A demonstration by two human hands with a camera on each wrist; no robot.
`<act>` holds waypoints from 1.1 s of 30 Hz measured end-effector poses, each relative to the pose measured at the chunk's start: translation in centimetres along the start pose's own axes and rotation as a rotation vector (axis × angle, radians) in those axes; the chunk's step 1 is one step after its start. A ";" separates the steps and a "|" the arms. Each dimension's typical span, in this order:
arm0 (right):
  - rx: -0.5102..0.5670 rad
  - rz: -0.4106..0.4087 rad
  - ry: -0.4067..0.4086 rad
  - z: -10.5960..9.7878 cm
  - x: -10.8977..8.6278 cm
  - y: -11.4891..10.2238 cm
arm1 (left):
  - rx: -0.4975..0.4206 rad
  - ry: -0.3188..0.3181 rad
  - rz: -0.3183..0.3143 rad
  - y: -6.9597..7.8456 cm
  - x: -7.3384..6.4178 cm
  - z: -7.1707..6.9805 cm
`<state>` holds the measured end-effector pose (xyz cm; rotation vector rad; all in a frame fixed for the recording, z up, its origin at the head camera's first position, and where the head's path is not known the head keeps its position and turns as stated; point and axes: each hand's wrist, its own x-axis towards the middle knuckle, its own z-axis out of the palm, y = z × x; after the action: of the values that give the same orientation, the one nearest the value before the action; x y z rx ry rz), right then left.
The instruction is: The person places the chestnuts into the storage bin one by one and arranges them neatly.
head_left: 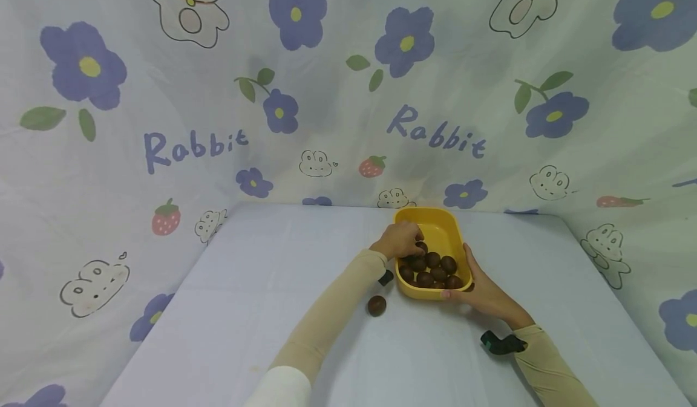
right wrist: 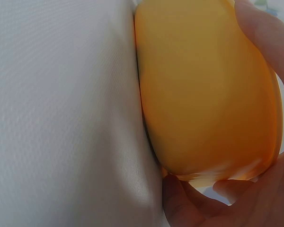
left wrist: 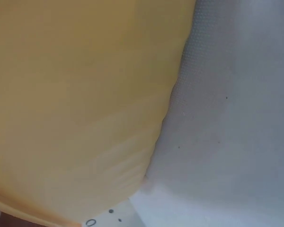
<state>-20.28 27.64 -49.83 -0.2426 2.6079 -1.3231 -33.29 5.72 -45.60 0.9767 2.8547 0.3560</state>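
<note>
A yellow rectangular container (head_left: 434, 216) with rounded corners stands on the table in the head view, with several round dark-brown balls (head_left: 449, 265) in its near part. My left hand (head_left: 402, 239) reaches over its left rim, fingers curled at a brown ball (head_left: 422, 248); the fingertips are partly hidden. With my right hand (head_left: 484, 292) I grip the near right corner, thumb and fingers spread along two sides. The right wrist view shows these fingers against the container's outer wall (right wrist: 203, 94). Only the container's side (left wrist: 85, 94) fills the left wrist view, without the hand's fingers.
One loose brown ball (head_left: 377, 305) lies on the white tabletop (head_left: 261, 286), left of the container's near end. Dark wrist devices (head_left: 502, 343) sit at both wrists. Behind the table hangs a printed cloth (head_left: 337, 92) with flowers and rabbits.
</note>
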 end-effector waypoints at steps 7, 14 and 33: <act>-0.006 0.004 -0.005 0.1 0.1 0.1 | -0.199 0.063 -0.053 -0.5 -1.0 -0.8; 0.002 -0.010 -0.003 0.0 0.1 0.0 | -0.376 0.228 -0.065 -2.3 -3.1 -2.6; -0.022 0.007 -0.003 0.0 -0.1 -0.1 | -0.665 0.459 -0.115 -4.7 -11.4 -3.7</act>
<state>-20.21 27.57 -49.73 -0.2392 2.6194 -1.2915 -27.73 -5.57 -42.98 0.6483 2.7718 1.5579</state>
